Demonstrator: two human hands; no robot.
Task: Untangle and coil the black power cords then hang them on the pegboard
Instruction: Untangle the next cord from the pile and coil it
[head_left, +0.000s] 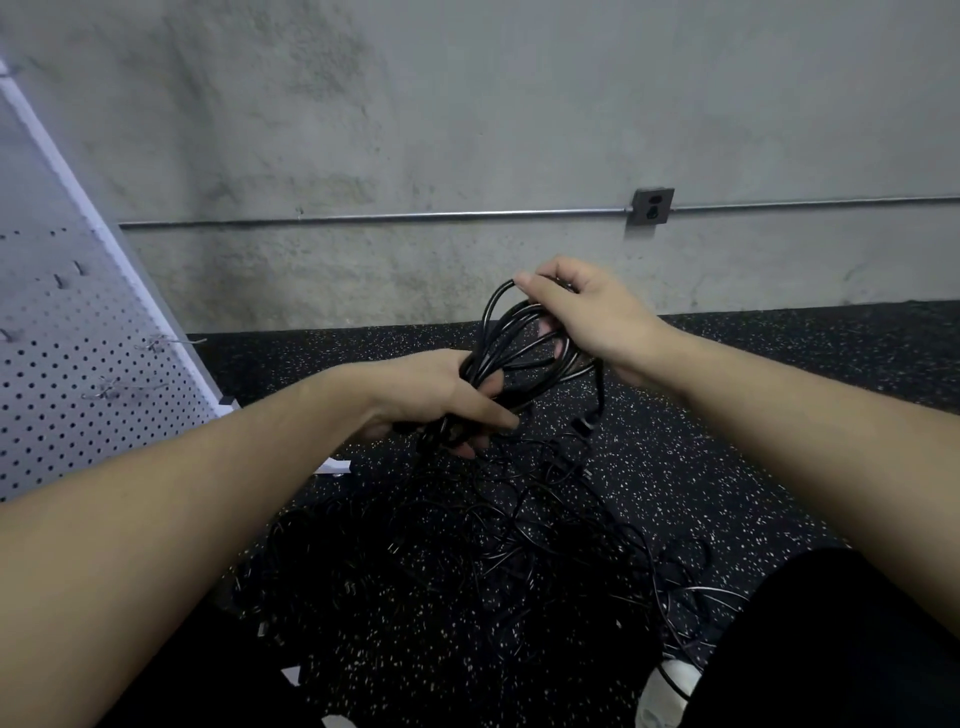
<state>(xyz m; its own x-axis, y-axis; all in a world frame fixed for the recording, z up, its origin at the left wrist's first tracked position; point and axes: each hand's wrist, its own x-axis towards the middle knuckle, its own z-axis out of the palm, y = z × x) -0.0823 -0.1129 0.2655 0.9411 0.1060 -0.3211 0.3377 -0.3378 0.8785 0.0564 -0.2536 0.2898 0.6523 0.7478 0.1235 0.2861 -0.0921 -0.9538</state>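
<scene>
A coiled black power cord (511, 345) is held up between both hands above the floor. My left hand (431, 392) grips the lower end of the coil, fingers curled round the bundled loops. My right hand (587, 312) holds the upper loops, thumb and fingers wrapped over them. One plug end (587, 423) hangs down from the coil on the right. A tangle of more black cords (519, 530) lies on the floor below. The white pegboard (67, 364) leans at the left, with metal hooks (171, 342) sticking out of it.
The floor is black speckled rubber (779, 415). A concrete wall (467, 130) stands behind, with a metal conduit and a socket box (652, 206). The pegboard's foot (335, 466) rests on the floor near the cords. My dark-clothed leg (841, 639) and a white shoe (670, 686) sit at lower right.
</scene>
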